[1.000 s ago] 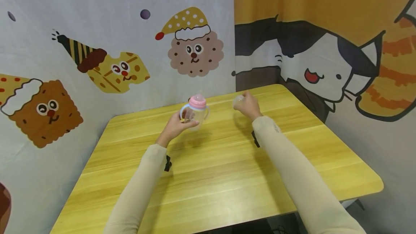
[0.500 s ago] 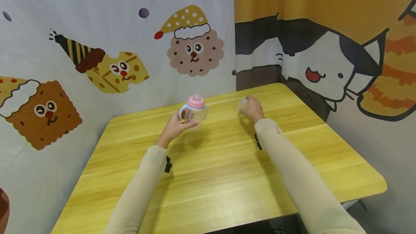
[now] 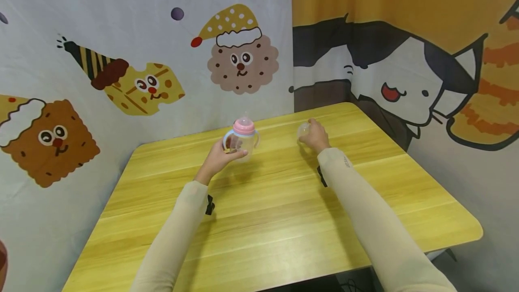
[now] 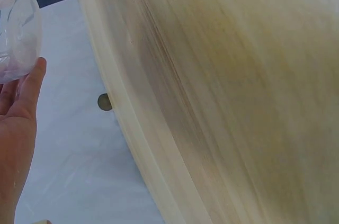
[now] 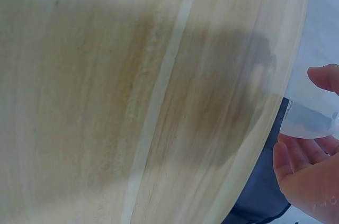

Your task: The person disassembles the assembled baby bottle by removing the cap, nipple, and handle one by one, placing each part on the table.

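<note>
The counter [image 3: 259, 220] is yellow, its wood grain running roughly from left to right in the head view. Its three visible corners are rounded. A pale sheen [image 3: 271, 239] lies toward the near edge, and soft shadows [image 3: 239, 175] fall farther back. In the right wrist view a light stripe [image 5: 159, 91] crosses the top.

The bottle collar [image 3: 243, 126] is pink, the table [image 3: 263, 211] yellow.
</note>
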`<action>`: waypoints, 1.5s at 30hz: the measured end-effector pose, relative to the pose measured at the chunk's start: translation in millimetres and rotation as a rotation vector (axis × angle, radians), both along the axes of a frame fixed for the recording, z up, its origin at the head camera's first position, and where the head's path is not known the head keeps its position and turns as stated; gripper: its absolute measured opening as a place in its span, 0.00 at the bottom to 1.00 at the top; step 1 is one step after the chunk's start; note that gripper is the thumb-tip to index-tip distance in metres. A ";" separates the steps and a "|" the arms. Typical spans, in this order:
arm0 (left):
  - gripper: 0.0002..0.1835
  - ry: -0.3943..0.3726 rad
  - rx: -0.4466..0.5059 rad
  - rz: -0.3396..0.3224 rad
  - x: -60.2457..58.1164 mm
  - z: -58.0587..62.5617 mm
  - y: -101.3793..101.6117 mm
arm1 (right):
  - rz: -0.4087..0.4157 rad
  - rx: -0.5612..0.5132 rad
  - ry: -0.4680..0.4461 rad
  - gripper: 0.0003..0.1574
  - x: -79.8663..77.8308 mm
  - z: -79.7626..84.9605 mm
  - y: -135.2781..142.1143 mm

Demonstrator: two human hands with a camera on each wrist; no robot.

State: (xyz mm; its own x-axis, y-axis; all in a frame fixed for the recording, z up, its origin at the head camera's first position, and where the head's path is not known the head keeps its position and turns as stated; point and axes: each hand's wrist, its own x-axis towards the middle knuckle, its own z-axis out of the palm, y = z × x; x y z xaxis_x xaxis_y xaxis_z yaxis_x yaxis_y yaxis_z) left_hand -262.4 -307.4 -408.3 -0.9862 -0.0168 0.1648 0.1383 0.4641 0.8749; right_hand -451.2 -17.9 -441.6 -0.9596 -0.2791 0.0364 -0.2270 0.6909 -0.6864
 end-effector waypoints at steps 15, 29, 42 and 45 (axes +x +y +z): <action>0.36 0.034 -0.033 0.041 -12.3 -22.0 -9.3 | 0.024 0.035 -0.083 0.53 1.8 -5.6 2.3; 0.35 0.008 -0.009 0.018 -5.6 -10.4 -3.6 | 0.033 0.043 -0.117 0.55 2.9 -12.7 7.7; 0.32 0.044 -0.030 0.053 -14.5 -24.9 -9.8 | 0.031 0.085 -0.067 0.60 4.7 -5.8 7.9; 0.33 0.034 -0.043 0.051 -13.1 -27.5 -10.0 | 0.051 0.093 -0.047 0.61 7.6 -3.7 7.2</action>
State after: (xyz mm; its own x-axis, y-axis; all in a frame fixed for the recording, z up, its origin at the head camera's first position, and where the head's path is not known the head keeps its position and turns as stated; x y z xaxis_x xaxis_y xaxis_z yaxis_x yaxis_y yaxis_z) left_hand -275.5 -317.4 -435.9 -0.9780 -0.0594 0.2000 0.1427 0.5086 0.8491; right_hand -443.6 -10.7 -445.3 -0.9441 -0.3276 -0.0370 -0.2323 0.7407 -0.6304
